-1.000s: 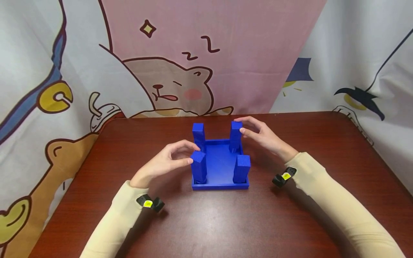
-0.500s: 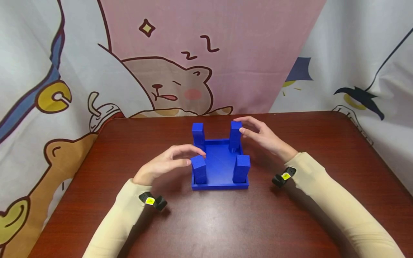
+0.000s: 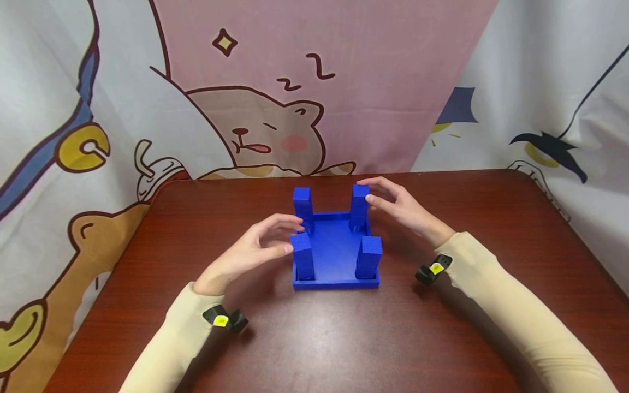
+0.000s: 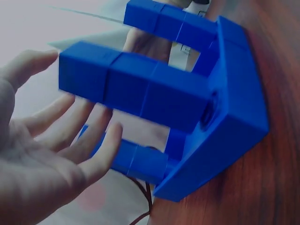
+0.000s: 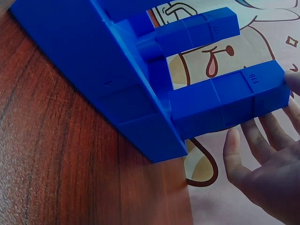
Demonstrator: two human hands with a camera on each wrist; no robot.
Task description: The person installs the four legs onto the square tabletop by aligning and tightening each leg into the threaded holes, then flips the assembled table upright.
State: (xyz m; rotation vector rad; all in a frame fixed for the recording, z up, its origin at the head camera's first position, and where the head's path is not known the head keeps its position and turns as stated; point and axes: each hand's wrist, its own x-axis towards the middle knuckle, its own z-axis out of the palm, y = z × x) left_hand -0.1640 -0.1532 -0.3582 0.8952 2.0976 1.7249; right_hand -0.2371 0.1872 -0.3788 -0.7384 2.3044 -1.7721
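Observation:
Four-sided blue posts stand upright at the corners of a shallow blue tray (image 3: 336, 284) on the table. Each post looks stacked from square blocks. My left hand (image 3: 245, 252) is at the front-left post (image 3: 303, 259), thumb by its left face and fingers spread behind it; the left wrist view shows the thumb tip at the top corner, contact uncertain. With thumb and fingertips, my right hand (image 3: 404, 207) pinches the top of the back-right post (image 3: 359, 207), marked 118 in the right wrist view. The back-left post (image 3: 302, 204) and front-right post (image 3: 368, 259) are untouched.
The brown wooden table (image 3: 324, 338) extends around the tray. A curtain (image 3: 383, 82) with cartoon prints hangs behind it and at the sides. Each wrist carries a black strap with a small camera (image 3: 425, 275).
My left hand dips over the front-left post, then draws back with fingers parting. That post's top has turned squarer and looks slightly lower. My right hand stays in place.

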